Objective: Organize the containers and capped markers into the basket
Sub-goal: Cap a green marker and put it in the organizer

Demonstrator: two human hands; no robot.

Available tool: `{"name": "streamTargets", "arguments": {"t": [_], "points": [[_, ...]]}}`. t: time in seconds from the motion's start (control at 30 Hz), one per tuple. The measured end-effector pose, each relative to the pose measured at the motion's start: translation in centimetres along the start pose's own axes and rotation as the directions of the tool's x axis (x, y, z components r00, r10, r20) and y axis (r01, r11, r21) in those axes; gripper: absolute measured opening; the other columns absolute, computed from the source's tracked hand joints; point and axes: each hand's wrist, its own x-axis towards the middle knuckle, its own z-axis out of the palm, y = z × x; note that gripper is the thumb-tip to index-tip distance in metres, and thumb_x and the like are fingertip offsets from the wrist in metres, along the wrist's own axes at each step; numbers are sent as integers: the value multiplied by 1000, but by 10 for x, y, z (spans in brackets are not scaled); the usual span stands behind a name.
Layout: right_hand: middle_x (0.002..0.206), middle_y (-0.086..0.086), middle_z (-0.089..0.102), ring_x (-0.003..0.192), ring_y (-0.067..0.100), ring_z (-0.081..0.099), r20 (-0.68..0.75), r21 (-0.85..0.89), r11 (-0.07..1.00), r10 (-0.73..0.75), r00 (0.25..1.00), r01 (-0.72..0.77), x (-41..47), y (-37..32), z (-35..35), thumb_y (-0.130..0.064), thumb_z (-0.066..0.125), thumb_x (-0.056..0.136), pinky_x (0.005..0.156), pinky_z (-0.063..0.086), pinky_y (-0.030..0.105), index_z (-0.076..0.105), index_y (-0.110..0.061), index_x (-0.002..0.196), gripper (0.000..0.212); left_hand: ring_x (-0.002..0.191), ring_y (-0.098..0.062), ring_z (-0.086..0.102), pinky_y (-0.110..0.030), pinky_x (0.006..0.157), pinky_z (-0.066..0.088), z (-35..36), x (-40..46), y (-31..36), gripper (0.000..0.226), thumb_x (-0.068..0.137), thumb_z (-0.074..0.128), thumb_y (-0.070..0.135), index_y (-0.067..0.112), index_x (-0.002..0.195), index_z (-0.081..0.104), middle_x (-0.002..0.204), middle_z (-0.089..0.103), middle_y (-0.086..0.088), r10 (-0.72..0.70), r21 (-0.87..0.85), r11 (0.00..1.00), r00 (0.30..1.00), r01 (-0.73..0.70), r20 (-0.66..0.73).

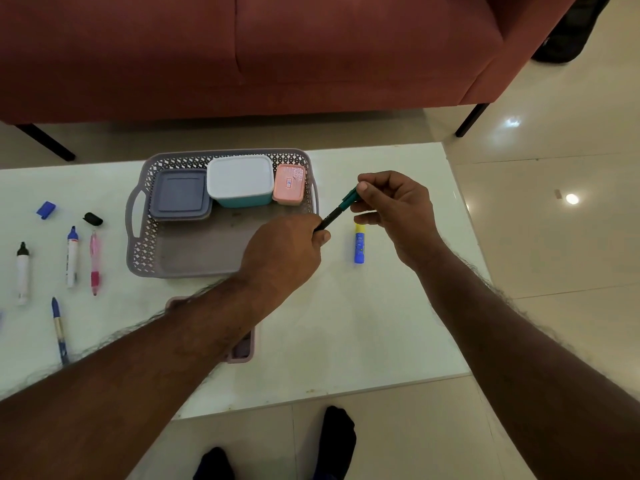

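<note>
Both hands (291,251) on green marker (337,211), cap up-right

No text, brand or number can be read. The small pink plastic container (289,184), at the far right corner inside the grey latticed plastic basket (142,237), bears a small blue-and-white sticker on its lid, too blurred to make out. The blue glue-stick-like tube with a yellow cap (359,243), lying on the table just right of the basket, carries faint print, also illegible.
</note>
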Motion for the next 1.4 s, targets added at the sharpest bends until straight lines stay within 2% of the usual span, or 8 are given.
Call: {"name": "streamTargets", "arguments": {"t": [0.17,0.47,0.57,0.73,0.9,1.0,1.2,1.4], "points": [[88,18,74,75,27,74,-7,96,995,23,1000,-22,3,-5,14,-9,65,94,67,62,35,67,-2,107,15,84,-27,60,-37,72,52,-5,1,-7,26,97,54,35,15,108,67,95,69,-7,23,43,999,996,-19,-89],[86,18,73,76,30,74,-15,148,988,52,999,-49,0,-7,41,-8,65,94,70,62,39,63,0,108,17,84,-32,64,-42,70,55,-16,2,-26,26,95,54,34,18,109,69,92,71,-9,40,121,992,991,-24,-128],[91,15,74,82,28,74,56,140,990,24,998,-32,-4,-17,52,-7,67,92,74,62,43,55,-6,117,28,85,-27,64,-41,72,56,-24,1,-29,29,97,55,37,18,115,67,95,71,-7,57,92,995,986,-43,-157],[90,13,74,82,27,73,23,183,982,-51,998,46,-11,-36,60,-8,67,92,68,61,40,54,-12,119,31,61,-12,52,-28,51,43,-50,0,-37,56,95,30,66,23,100,65,72,57,8,103,48,994,986,-97,-130],[86,1,74,74,16,72,85,7,998,-69,994,69,-35,-29,72,-9,69,90,64,59,33,56,-9,117,30,70,-20,58,-39,59,50,-62,-13,-78,49,98,34,57,17,97,64,75,59,3,-2,45,999,978,11,-207],[88,4,73,74,16,73,212,-64,993,-85,974,101,-57,-15,87,-6,67,92,63,59,32,57,-7,116,26,80,-18,59,-31,62,49,-65,-25,-95,43,97,44,54,17,107,64,88,63,1,-42,98,993,975,65,-217],[87,6,72,77,21,71,379,-175,969,-97,920,174,-85,9,112,-18,70,89,69,58,37,60,-16,110,23,106,-21,63,-40,83,56,-64,-43,-108,56,96,43,57,15,129,60,118,68,-5,-61,97,992,971,85,-231],[87,-5,72,76,5,65,530,-441,791,-152,834,425,-106,14,122,-22,74,88,64,46,6,63,-17,103,20,112,-21,61,-36,86,54,-68,-50,-117,57,96,43,58,16,132,58,125,66,-4,-71,103,990,966,99,-248]]}}
